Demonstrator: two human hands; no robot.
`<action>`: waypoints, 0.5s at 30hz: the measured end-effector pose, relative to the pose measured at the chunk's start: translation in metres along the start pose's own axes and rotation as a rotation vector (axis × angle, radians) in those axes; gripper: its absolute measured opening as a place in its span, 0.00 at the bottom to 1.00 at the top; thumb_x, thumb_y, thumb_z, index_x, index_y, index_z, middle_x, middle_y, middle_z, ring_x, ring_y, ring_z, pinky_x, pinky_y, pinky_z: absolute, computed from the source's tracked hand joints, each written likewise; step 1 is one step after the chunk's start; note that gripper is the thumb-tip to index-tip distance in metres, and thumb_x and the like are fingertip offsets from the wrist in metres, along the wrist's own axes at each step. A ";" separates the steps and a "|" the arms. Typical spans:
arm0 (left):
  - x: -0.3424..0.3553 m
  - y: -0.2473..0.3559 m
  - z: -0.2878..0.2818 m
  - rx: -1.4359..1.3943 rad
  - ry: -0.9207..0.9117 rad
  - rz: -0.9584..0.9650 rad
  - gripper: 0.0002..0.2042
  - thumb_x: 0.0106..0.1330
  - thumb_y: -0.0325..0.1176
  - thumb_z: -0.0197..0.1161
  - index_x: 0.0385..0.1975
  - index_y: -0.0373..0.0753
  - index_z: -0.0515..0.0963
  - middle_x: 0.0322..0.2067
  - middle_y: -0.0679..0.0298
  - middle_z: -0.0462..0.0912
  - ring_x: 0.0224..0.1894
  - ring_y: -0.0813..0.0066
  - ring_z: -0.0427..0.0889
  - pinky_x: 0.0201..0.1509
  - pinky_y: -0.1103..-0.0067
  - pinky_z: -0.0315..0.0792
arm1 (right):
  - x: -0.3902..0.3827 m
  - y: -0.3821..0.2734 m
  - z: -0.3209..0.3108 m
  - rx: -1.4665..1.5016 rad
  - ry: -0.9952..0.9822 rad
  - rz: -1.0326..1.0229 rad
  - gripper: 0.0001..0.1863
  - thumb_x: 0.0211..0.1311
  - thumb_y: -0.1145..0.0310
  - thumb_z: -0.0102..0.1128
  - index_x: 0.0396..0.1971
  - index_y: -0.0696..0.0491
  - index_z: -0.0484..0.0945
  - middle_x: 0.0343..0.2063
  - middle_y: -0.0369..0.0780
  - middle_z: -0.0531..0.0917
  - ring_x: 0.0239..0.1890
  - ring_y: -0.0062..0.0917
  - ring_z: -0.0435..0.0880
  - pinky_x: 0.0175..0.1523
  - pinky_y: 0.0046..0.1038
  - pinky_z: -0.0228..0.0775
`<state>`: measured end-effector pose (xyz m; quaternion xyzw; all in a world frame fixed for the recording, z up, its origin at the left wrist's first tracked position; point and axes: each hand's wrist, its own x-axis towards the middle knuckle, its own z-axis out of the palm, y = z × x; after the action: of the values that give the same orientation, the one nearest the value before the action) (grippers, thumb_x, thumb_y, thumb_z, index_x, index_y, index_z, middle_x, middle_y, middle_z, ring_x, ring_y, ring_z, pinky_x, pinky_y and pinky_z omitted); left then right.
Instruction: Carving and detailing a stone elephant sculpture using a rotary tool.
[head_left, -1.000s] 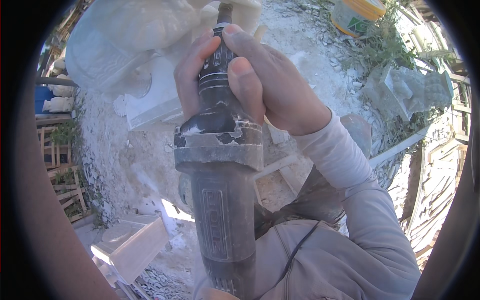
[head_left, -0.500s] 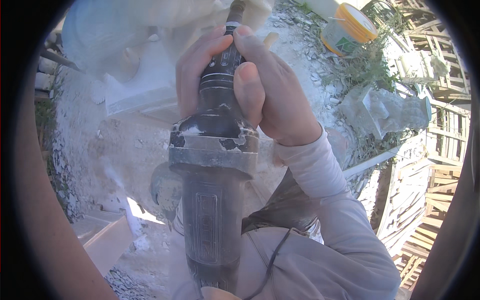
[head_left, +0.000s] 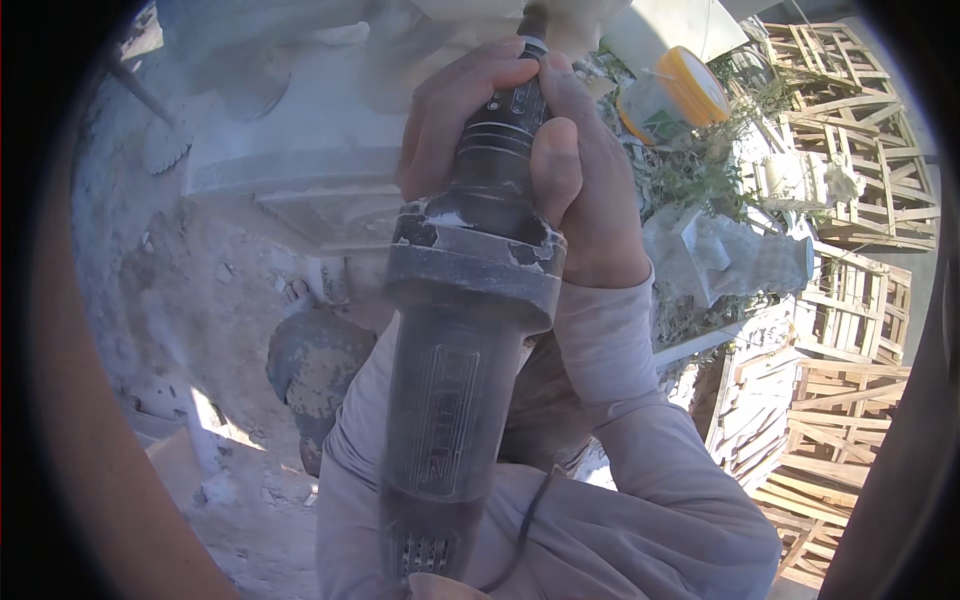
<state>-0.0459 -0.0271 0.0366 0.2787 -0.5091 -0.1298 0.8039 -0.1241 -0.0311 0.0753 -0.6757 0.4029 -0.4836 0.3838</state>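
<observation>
One dark grinder (head_left: 440,400) lies between left hand (head_left: 437,130) and right hand (head_left: 603,195), fingers of both closed round its neck (head_left: 495,145), long axis running away from the torso (head_left: 600,530) toward pale stone (head_left: 255,50), tip (head_left: 535,20) contact unclear.

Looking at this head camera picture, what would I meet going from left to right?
A slim dark rod, the long grey-and-black power tool, the person's bare right hand, a tilted whitish bucket with an orange rim, pale slatted wooden frames.
</observation>
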 end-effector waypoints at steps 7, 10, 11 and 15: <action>-0.002 0.003 -0.003 0.031 -0.002 0.035 0.25 0.72 0.44 0.67 0.59 0.34 0.71 0.58 0.50 0.75 0.62 0.61 0.76 0.67 0.68 0.71 | -0.013 -0.026 -0.006 0.178 0.012 0.144 0.26 0.82 0.50 0.45 0.52 0.59 0.78 0.34 0.35 0.81 0.36 0.15 0.77 0.43 0.20 0.71; -0.001 0.005 -0.004 0.045 -0.006 0.034 0.25 0.72 0.44 0.67 0.59 0.34 0.71 0.58 0.50 0.75 0.62 0.60 0.77 0.67 0.68 0.71 | -0.018 -0.024 -0.009 0.183 0.019 0.161 0.26 0.82 0.50 0.44 0.52 0.60 0.78 0.34 0.35 0.81 0.36 0.15 0.77 0.43 0.21 0.71; -0.001 0.005 -0.004 0.052 -0.003 0.045 0.25 0.72 0.44 0.67 0.59 0.34 0.71 0.58 0.51 0.75 0.61 0.60 0.77 0.67 0.68 0.72 | -0.015 -0.020 -0.008 0.160 0.009 0.114 0.26 0.83 0.50 0.44 0.53 0.61 0.78 0.35 0.36 0.82 0.37 0.16 0.78 0.43 0.21 0.72; -0.002 0.009 -0.006 0.103 -0.010 0.072 0.25 0.72 0.46 0.67 0.58 0.34 0.72 0.58 0.51 0.75 0.60 0.61 0.78 0.66 0.68 0.73 | -0.011 -0.009 -0.007 -0.434 0.029 -0.392 0.25 0.82 0.52 0.45 0.57 0.62 0.75 0.42 0.42 0.83 0.43 0.23 0.81 0.49 0.26 0.74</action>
<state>-0.0425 -0.0174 0.0384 0.3005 -0.5287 -0.0758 0.7902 -0.1313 -0.0181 0.0813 -0.7998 0.3642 -0.4607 0.1238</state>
